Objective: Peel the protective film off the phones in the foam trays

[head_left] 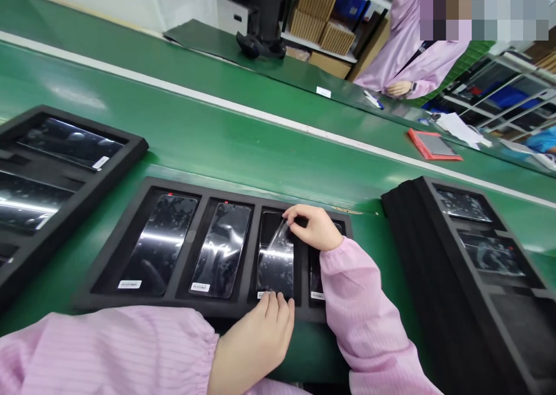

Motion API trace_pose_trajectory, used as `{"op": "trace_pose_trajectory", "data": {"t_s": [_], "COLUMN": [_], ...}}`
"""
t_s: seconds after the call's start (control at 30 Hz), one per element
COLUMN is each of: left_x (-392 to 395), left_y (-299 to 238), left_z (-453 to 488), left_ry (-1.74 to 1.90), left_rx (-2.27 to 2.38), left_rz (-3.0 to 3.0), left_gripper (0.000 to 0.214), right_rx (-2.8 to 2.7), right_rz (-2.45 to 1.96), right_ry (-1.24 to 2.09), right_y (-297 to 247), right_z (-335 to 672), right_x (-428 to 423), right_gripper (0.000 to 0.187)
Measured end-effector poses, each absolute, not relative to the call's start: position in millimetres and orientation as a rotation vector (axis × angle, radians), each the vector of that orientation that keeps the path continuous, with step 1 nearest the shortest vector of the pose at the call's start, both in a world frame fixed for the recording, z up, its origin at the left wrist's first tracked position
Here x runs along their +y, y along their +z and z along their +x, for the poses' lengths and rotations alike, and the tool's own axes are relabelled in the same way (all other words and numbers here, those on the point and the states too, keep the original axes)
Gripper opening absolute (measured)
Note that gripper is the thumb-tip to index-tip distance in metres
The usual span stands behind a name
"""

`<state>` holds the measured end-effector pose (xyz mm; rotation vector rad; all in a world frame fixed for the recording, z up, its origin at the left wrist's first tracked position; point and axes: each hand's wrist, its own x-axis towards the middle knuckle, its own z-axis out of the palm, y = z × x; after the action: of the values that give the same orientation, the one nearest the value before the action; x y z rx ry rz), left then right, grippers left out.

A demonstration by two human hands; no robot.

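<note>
We had both hands at the black foam tray [190, 237], one apart from the other. In its third slot from the left lay the third panel [275, 270], dark and glossy, and at the upper end of that slot our right hand [315, 227] pinched a clear film [278, 236] between thumb and fingertips, its corner raised off the surface. Our left hand [256, 343] came over the tray's near rim with its fingers side by side, the tips at the panel's lower end beside a white label; we could not tell whether it gripped or merely touched. In the tray's first two slots we had the first panel [160, 244] and the second panel [221, 250], each with a white label low down and a red tab at the top; the fourth panel [315, 273] was partly hidden by our right sleeve [360, 291]. Left of the tray sat another foam tray [98, 187] with panels in it, and right of the tray a stack of black trays [428, 267]. Beyond the tray, past the white stripe [260, 110] on the green bench [264, 146], a co-worker in pink [403, 41] had a hand near the bench edge.
</note>
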<state>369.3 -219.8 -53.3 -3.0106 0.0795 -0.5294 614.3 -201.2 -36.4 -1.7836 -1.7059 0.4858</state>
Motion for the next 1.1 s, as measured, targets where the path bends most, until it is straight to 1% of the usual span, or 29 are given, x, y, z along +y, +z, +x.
{"op": "trace_pose_trajectory", "data": {"t_s": [0.1, 0.2, 0.33, 0.43, 0.57, 0.6, 0.67, 0.77, 1.0, 1.1], "left_x": [-216, -206, -191, -186, -181, -180, -175, -166, -158, -161], "left_y": [-55, -53, -49, -48, -48, -47, -46, -46, -46, -46], "left_z": [370, 370, 372, 374, 374, 373, 370, 363, 359, 364], "left_ry": [-0.619, -0.682, -0.785, -0.899, -0.901, -0.865, -0.682, -0.364, -0.275, -0.091], "left_rx": [0.059, 0.088, 0.118, -0.069, -0.397, -0.469, -0.546, -0.444, -0.253, -0.251], "left_rz": [-3.004, -3.094, -3.293, -3.366, -3.395, -3.385, -3.349, -3.290, -3.231, -3.279], "left_gripper": [0.041, 0.034, 0.021, 0.022, 0.027, 0.026, 0.029, 0.039, 0.054, 0.060], "right_rx": [-1.590, -1.490, -1.452, -1.468, -1.486, -1.493, -1.515, -1.541, -1.565, -1.569], "right_rz": [-1.736, -1.681, -1.674, -1.673, -1.684, -1.684, -1.677, -1.672, -1.691, -1.704], "right_ry": [0.653, 0.824, 0.888, 0.907, 0.950, 0.960, 0.970, 0.962, 0.950, 0.940], "right_y": [-28, -21, -15, -13, -12, -11, -11, -11, -11, -11], "right_z": [626, 633, 635, 636, 636, 636, 636, 637, 638, 638], "right_x": [-207, -209, -211, -210, -208, -208, -207, -207, -206, -206], "right_gripper": [0.011, 0.011, 0.013, 0.014, 0.015, 0.015, 0.016, 0.017, 0.018, 0.019]}}
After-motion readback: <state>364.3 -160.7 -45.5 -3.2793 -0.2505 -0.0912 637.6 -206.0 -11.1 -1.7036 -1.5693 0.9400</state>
